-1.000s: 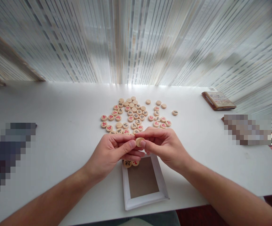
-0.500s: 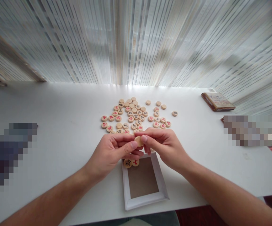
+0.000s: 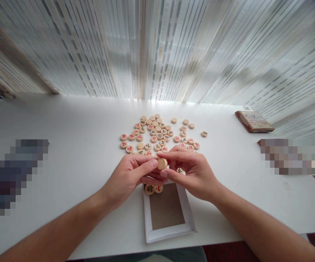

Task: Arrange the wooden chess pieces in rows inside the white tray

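My left hand [image 3: 132, 171] pinches a plain-faced wooden Chinese chess piece [image 3: 162, 163] between thumb and fingers; a second edge shows at its right side, so it may be a stack. My right hand [image 3: 192, 171] closes round the same piece from the right, index finger at its upper edge and thumb at its lower edge. Below them lies a shallow white box [image 3: 170, 233] with a brown bottom. Inside its far left corner sit a black-marked piece [image 3: 149, 189] and a red-marked piece [image 3: 158, 188]. Another black-marked piece [image 3: 180, 170] shows beneath my right hand.
Many more round pieces [image 3: 157, 136] lie spread beyond my hands on the white table [image 3: 78, 153], some face up, some blank side up. A brown box [image 3: 254, 122] lies at the far right. Blurred-out items are at both sides. A striped curtain [image 3: 157, 51] hangs behind.
My right thumb has slid from the piece's face down to its lower edge. A black-marked piece now shows under my right hand. The view has shifted slightly.
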